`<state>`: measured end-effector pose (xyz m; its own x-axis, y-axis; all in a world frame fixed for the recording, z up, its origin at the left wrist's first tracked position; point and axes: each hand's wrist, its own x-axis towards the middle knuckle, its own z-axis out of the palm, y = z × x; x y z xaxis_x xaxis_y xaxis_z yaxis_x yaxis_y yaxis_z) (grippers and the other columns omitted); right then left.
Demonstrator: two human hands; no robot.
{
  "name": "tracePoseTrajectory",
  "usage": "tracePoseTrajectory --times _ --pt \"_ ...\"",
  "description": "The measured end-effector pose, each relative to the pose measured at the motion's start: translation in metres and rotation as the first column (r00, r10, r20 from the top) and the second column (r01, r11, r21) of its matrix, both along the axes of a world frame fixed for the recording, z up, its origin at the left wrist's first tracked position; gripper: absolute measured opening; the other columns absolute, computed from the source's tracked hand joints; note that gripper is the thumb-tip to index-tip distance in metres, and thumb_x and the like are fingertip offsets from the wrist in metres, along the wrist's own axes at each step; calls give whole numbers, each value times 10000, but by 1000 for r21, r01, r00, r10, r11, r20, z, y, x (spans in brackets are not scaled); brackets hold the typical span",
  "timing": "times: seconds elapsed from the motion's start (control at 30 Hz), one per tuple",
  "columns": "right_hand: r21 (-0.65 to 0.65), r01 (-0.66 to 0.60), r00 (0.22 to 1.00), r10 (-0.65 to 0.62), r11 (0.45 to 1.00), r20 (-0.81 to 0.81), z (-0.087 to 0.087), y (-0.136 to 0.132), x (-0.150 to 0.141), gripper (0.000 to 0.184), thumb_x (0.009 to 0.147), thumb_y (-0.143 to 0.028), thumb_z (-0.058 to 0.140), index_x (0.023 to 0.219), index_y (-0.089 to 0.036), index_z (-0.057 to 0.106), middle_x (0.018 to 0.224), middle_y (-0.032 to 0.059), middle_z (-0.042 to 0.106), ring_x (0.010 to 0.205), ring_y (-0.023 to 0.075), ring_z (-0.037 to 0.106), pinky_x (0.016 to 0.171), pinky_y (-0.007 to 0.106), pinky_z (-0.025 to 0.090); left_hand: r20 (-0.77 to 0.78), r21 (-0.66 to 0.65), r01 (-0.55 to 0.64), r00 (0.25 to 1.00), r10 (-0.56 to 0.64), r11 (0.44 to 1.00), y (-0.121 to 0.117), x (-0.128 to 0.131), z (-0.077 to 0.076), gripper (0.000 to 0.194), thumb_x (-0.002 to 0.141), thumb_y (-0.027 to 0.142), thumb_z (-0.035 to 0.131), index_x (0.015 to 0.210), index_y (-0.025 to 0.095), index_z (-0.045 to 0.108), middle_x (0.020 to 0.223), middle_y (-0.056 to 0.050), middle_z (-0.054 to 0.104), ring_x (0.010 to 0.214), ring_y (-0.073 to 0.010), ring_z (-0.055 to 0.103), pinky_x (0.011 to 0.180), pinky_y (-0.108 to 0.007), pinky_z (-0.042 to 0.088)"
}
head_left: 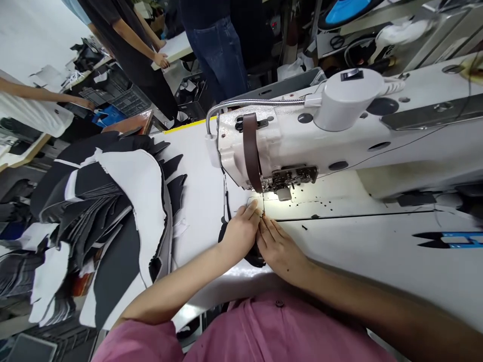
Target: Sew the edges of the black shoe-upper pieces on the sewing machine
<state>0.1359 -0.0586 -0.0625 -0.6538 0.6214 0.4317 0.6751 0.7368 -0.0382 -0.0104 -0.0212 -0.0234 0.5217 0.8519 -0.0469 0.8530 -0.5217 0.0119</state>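
Observation:
My left hand (241, 232) and my right hand (281, 250) meet just in front of the needle area of a white sewing machine (249, 143). Between and under them lies a small black fabric piece (255, 259), mostly covered by my palms. The fingers of both hands are close together and press on the piece, pointing toward the presser foot. Where my fingertips meet the work is partly hidden. A brown strap (250, 151) hangs down the front of the machine head, and light falls on the bed beside the needle.
On the left, a large stack of black and white cut pieces (151, 211) covers the table side. Blue-handled thread snips (449, 240) lie at right on the white tabletop (362, 261). Other people stand beyond the table, near crates (130, 108).

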Motion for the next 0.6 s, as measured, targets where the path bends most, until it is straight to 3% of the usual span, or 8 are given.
tracePoseTrajectory --times 0.27,0.43,0.6 --pt "30 -1 1000 1 1000 2 2 0 0 329 822 -54 402 1057 42 611 1104 256 615 1128 319 545 1013 446 416 -86 -25 77 993 -79 997 -1 3 5 339 898 93 375 1189 42 541 1367 -166 469 1069 -241 544 862 -343 517" --pt "-53 4 1000 -5 999 -24 2 1 1 327 843 -55 392 1080 -6 612 1129 219 605 1174 310 499 1043 478 374 -59 -62 121 990 -124 991 2 2 10 339 885 84 362 1167 37 543 1352 -195 473 1113 -254 526 906 -358 497" --pt "-159 6 998 -17 987 -68 0 3 2 310 868 -101 421 1118 -40 593 1167 202 574 1223 314 438 1053 507 338 -21 -145 69 997 -73 987 8 6 17 277 846 79 402 1074 69 559 1297 -196 507 1102 -259 526 887 -363 508"
